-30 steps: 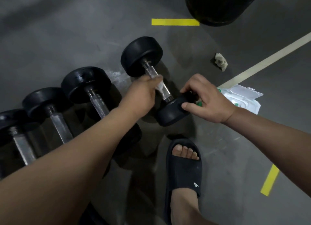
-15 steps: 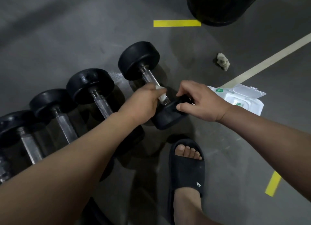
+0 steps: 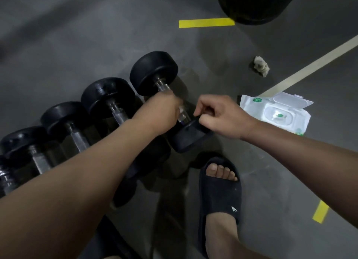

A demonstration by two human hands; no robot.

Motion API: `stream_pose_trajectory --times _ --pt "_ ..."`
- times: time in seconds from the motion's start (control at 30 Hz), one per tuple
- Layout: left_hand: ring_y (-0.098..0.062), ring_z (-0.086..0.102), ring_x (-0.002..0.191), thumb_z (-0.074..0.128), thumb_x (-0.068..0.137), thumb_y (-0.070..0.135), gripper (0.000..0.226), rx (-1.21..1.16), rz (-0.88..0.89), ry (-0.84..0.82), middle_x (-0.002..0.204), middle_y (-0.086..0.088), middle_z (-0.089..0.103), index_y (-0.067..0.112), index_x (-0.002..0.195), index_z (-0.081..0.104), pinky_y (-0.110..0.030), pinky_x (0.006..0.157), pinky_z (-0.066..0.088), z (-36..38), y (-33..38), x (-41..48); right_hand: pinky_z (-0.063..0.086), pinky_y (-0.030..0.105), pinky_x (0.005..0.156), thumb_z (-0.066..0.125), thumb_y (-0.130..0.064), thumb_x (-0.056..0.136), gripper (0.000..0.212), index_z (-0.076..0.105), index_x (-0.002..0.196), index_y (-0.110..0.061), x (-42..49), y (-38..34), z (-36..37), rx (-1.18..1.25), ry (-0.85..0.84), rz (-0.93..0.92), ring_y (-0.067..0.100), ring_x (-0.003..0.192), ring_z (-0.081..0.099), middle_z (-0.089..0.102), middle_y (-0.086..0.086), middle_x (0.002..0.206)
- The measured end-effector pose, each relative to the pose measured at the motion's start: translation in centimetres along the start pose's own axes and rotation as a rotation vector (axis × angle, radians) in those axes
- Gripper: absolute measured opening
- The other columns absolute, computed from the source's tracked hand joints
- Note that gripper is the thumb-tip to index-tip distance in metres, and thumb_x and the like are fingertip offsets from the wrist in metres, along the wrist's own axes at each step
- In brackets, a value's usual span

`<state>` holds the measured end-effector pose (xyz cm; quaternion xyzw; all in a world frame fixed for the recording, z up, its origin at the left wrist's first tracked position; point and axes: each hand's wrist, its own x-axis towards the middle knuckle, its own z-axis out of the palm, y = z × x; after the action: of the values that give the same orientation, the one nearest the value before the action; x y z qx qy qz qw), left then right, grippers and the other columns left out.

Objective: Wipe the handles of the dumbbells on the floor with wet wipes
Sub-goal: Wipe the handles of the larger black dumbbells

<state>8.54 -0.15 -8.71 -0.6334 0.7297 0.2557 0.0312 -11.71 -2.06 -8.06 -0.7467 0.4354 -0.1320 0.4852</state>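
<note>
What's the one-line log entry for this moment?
phase: wiping | left hand: grips handle of rightmost dumbbell through wet wipe | right hand: holds near head | wipes pack: lid open

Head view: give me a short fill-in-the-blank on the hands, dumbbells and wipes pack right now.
The right hand grips the near head of the ____ dumbbell in the row. The left hand is wrapped round that dumbbell's ____. The wet wipes pack lies on the floor with its lid ____.
Missing words: rightmost; handle; open.
</note>
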Motion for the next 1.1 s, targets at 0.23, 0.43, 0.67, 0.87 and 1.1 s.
stream_pose_trajectory --times 0.23,0.43,0.67,0.87,1.1 --pt "-0.028 0.059 0.117 0.051 0.098 0.011 0.035 -0.183 -0.09 0.04 0.13 -0.011 0.062 0.017 0.128 0.067 -0.027 0.098 0.044 -0.1 -0.5 -0.5 0.048 0.025 0.072 0.058 -0.016 0.085 0.01 0.068 0.086 -0.018 2.1 0.0 0.7 -0.016 0.089 0.227 0.012 0.078 0.062 0.069 -0.003 0.081" --pt "-0.013 0.068 0.071 0.058 0.099 0.014 0.034 -0.825 -0.352 0.217 0.094 -0.001 0.068 0.021 0.129 0.045 -0.025 0.063 0.055 -2.7 -1.1 -2.0 0.051 0.03 0.074 0.073 -0.022 0.088 0.016 0.068 0.103 -0.021 4.0 -1.4 0.7 0.273 0.045 0.24 0.011 0.077 0.063 0.072 0.007 0.096" --pt "-0.015 0.071 0.075 0.056 0.1 0.005 0.012 -0.943 -0.35 0.105 0.087 -0.007 0.07 0.016 0.096 0.057 -0.026 0.071 0.058 -6.4 -0.7 -2.8 0.056 0.028 0.067 0.064 -0.006 0.096 0.029 0.06 0.119 0.01 6.2 -4.2 2.2 0.845 0.033 0.21 0.032 0.082 0.059 0.064 0.025 0.094" --pt "-0.022 0.062 0.105 0.065 0.09 0.027 0.025 -0.312 -0.437 0.281 0.114 -0.002 0.063 0.022 0.114 0.062 -0.026 0.088 0.047 -7.6 -3.3 -1.1 0.054 0.03 0.059 0.065 -0.012 0.088 0.005 0.066 0.092 -0.009 7.8 -2.6 1.5 0.223 0.221 0.24 0.019 0.062 0.066 0.072 0.007 0.081" --pt "-0.025 0.065 0.084 0.067 0.093 0.03 0.021 -0.135 -0.465 0.108 0.088 -0.003 0.067 0.017 0.11 0.069 -0.032 0.071 0.045 -7.3 -5.0 0.4 0.045 0.03 0.067 0.066 -0.03 0.085 0.011 0.067 0.089 -0.02 7.7 -1.2 2.7 -0.131 0.038 0.119 0.018 0.078 0.063 0.067 -0.003 0.08"
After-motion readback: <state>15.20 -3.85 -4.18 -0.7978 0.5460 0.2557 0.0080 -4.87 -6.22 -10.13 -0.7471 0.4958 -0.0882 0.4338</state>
